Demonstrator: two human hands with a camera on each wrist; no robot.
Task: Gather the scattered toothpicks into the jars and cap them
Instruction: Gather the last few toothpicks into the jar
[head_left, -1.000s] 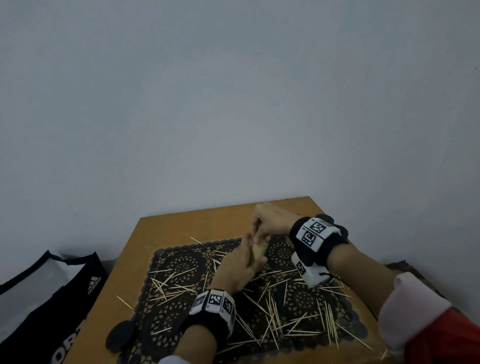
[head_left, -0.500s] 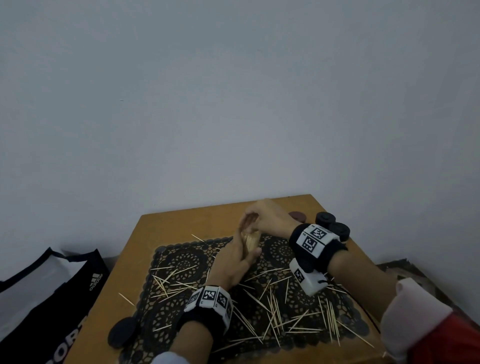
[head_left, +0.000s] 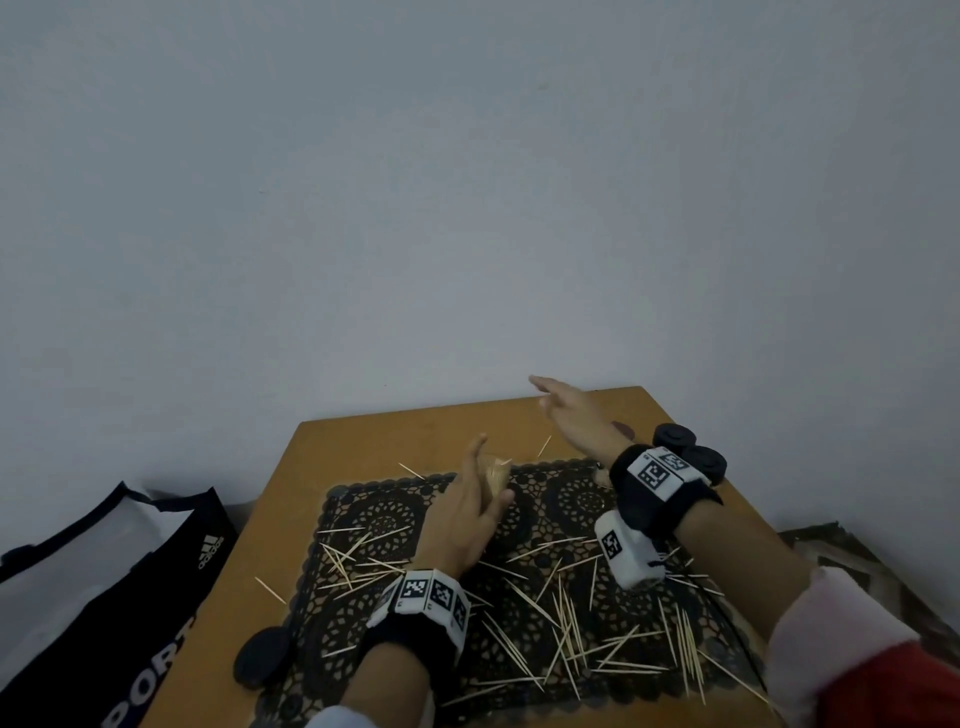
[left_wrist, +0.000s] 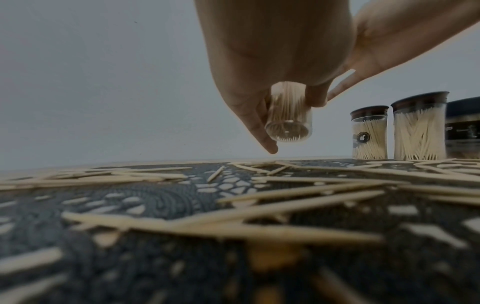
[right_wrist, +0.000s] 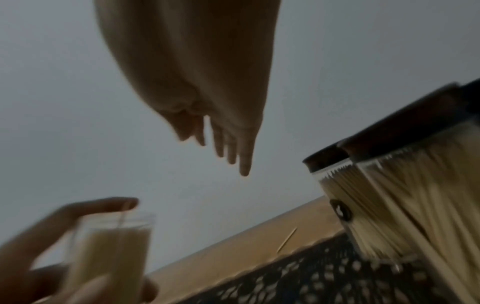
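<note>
Near edge: loose toothpicks (head_left: 566, 623) are seen scattered thickly over the near half of the black lace mat (head_left: 374, 519), a few spilling onto the bare wooden table (head_left: 363, 431) at its left edge.
Near-left corner: a dark round lid (head_left: 261, 656) is seen lying flat, half on the mat.
Mat centre: the left hand (head_left: 462, 514) is wrapped around an uncapped clear jar (left_wrist: 288, 121), held off the mat and already well filled with toothpicks.
Far-right edge: capped jars (left_wrist: 415, 127) are seen standing upright just beside one another, packed full; how many stand there cannot be counted with certainty, since that wrist view is blurred.
Far edge: the right hand (head_left: 571, 415) is stretched out above the table with fingers straight and nothing in it.
Stray pieces: single toothpicks are seen on bare wood beyond the mat's far edge.
Handling, toothpicks: they are judged very light, stiff, thin and sharp-tipped; they are best swept into a parallel bundle and pinched at mid-length, not lifted one at a time.
Handling, jar: it is judged light, smooth-walled and likely slippery; it is best gripped round the body and kept upright so the contents are not tipped out.
Remaining: much of the scatter is not yet gathered, and the held jar is not yet capped.
</note>
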